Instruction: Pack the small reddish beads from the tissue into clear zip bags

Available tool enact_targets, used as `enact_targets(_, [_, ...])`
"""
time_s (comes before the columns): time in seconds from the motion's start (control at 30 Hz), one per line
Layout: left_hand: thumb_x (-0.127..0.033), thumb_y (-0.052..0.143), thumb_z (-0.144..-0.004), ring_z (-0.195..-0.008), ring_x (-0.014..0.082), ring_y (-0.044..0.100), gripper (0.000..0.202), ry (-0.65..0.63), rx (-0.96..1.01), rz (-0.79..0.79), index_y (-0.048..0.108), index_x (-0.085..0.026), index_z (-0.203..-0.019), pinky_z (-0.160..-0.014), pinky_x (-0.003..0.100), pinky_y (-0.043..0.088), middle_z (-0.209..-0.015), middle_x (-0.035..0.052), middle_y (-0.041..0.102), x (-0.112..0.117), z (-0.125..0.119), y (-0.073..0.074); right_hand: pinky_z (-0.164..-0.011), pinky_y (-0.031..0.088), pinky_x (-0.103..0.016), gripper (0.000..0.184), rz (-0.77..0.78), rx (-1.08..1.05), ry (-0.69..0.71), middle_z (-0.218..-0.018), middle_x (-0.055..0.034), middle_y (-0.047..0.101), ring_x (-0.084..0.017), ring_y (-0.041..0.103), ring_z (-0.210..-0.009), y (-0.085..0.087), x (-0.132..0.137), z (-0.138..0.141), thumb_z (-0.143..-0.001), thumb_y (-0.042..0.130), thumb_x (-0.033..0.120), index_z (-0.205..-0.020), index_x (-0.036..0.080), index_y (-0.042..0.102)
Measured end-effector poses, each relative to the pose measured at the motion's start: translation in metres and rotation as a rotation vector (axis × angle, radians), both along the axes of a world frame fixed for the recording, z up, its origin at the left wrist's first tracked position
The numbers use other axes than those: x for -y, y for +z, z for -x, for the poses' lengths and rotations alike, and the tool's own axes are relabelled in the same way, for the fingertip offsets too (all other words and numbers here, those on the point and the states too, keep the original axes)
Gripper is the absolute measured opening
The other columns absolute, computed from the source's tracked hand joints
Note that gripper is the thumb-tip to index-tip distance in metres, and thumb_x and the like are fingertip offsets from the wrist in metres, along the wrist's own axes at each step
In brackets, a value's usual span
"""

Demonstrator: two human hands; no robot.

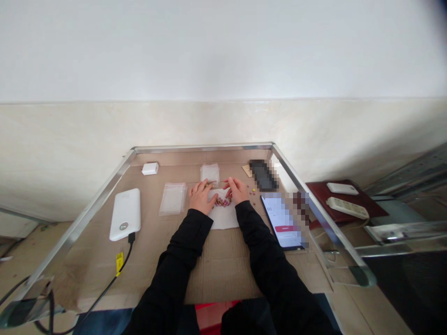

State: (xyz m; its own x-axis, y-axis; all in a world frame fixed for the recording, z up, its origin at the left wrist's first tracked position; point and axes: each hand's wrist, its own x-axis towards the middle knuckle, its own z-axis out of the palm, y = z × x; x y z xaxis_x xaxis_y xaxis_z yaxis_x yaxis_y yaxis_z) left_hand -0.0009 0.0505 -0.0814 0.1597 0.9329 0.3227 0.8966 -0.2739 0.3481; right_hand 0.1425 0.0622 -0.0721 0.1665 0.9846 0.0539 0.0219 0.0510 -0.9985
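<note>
A white sheet of paper (223, 219) lies on the cardboard-covered table, with a cluster of small pinkish-brown beads (222, 202) on it. My left hand (200, 197) rests at the left edge of the paper, palm down. Its thumb stands apart from the fingers and points at the beads. Across the pile, my right hand (237, 190) is lightly curled, with a gap between thumb and forefinger. Both hands' fingertips lie near the far side of the beads; anything small beneath them is hidden. Several loose beads (252, 193) and a yellow one (253, 190) lie right of my right hand.
Clear plastic bags lie in a left stack (173, 197) and a far stack (210, 173). A white power bank (125, 214) with a black cable, a white charger (150, 168), a lit phone (283, 223) and a dark object (264, 176) surround them. A metal rim (202, 149) edges the table.
</note>
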Motion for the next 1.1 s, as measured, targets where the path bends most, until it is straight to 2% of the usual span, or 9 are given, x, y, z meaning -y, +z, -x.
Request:
enact_targets(0.17, [-0.038, 0.052, -0.073, -0.109, 0.027, 0.041, 0.039, 0.004, 0.057, -0.072, 0.055, -0.023, -0.109, -0.087, 0.043, 0.031, -0.122, 0.0048, 0.05, -0.002, 0.0, -0.002, -0.032, 0.031, -0.017, 0.044, -0.012, 0.013, -0.002, -0.058, -0.0002, 0.057, -0.005, 0.043, -0.033, 0.0, 0.001, 0.0, -0.072, 0.042, 0.055, -0.076, 0.014, 0.056])
enact_targets(0.3, [-0.032, 0.053, -0.074, -0.103, 0.0247, 0.047, 0.032, 0.007, 0.259, -0.201, 0.058, -0.021, -0.103, -0.088, 0.042, 0.034, -0.114, 0.0062, 0.056, -0.003, 0.001, 0.006, -0.031, 0.031, -0.016, 0.044, -0.016, 0.02, -0.003, -0.058, -0.0004, 0.057, -0.004, 0.043, -0.032, 0.0, 0.0, -0.001, -0.073, 0.041, 0.054, -0.077, 0.013, 0.056])
enact_targets(0.43, [-0.029, 0.055, -0.073, -0.097, 0.0189, 0.054, 0.021, -0.057, 0.706, -0.25, 0.062, -0.017, -0.088, -0.089, 0.037, 0.039, -0.102, 0.0069, 0.061, -0.004, 0.004, 0.017, -0.03, 0.03, -0.016, 0.043, -0.01, 0.021, -0.02, -0.064, -0.0016, 0.058, -0.004, 0.044, -0.032, 0.002, 0.001, -0.001, -0.072, 0.043, 0.053, -0.079, 0.013, 0.056])
enact_targets(0.57, [-0.03, 0.065, -0.062, -0.081, 0.0173, 0.061, 0.024, -0.002, 1.253, -0.072, 0.059, -0.013, -0.078, -0.077, 0.034, 0.048, -0.087, 0.0075, 0.064, -0.011, 0.007, 0.016, -0.03, 0.031, -0.016, 0.04, 0.024, 0.005, -0.038, -0.075, -0.0031, 0.06, -0.003, 0.044, -0.034, 0.005, 0.002, -0.001, -0.069, 0.046, 0.05, -0.084, 0.014, 0.056])
enact_targets(0.67, [-0.03, 0.07, -0.055, -0.069, 0.0147, 0.062, 0.031, 0.024, 1.504, 0.074, 0.057, -0.012, -0.077, -0.072, 0.034, 0.051, -0.085, 0.0072, 0.064, -0.015, 0.007, 0.011, -0.031, 0.034, -0.016, 0.039, 0.053, -0.034, 0.009, -0.077, -0.002, 0.059, -0.003, 0.046, -0.037, 0.007, 0.001, 0.0, -0.066, 0.05, 0.049, -0.085, 0.016, 0.056])
enact_targets(0.83, [-0.029, 0.073, -0.05, -0.062, 0.0121, 0.062, 0.034, 0.082, 1.557, 0.176, 0.054, -0.012, -0.073, -0.067, 0.033, 0.053, -0.087, 0.0074, 0.063, -0.016, 0.005, 0.007, -0.031, 0.035, -0.016, 0.035, 0.082, -0.116, 0.095, -0.064, 0.0012, 0.054, -0.005, 0.045, -0.039, 0.008, 0.001, 0.0, -0.062, 0.055, 0.049, -0.071, 0.015, 0.055])
enact_targets(0.93, [-0.027, 0.071, -0.052, -0.06, 0.0114, 0.061, 0.031, 0.083, 1.481, 0.154, 0.054, -0.012, -0.073, -0.064, 0.03, 0.053, -0.085, 0.0065, 0.063, -0.015, 0.004, 0.008, -0.031, 0.034, -0.016, 0.035, 0.075, -0.143, 0.11, -0.06, 0.002, 0.053, -0.005, 0.044, -0.039, 0.008, 0.001, 0.0, -0.059, 0.058, 0.048, -0.069, 0.015, 0.055])
enact_targets(1.1, [-0.024, 0.069, -0.056, -0.06, 0.013, 0.062, 0.027, 0.012, 1.313, 0.161, 0.055, -0.013, -0.076, -0.063, 0.028, 0.052, -0.071, 0.0035, 0.063, -0.013, 0.003, 0.006, -0.031, 0.034, -0.017, 0.036, 0.055, -0.122, 0.1, -0.058, 0.0019, 0.054, -0.005, 0.044, -0.037, 0.007, 0.001, 0.0, -0.058, 0.06, 0.048, -0.071, 0.015, 0.056])
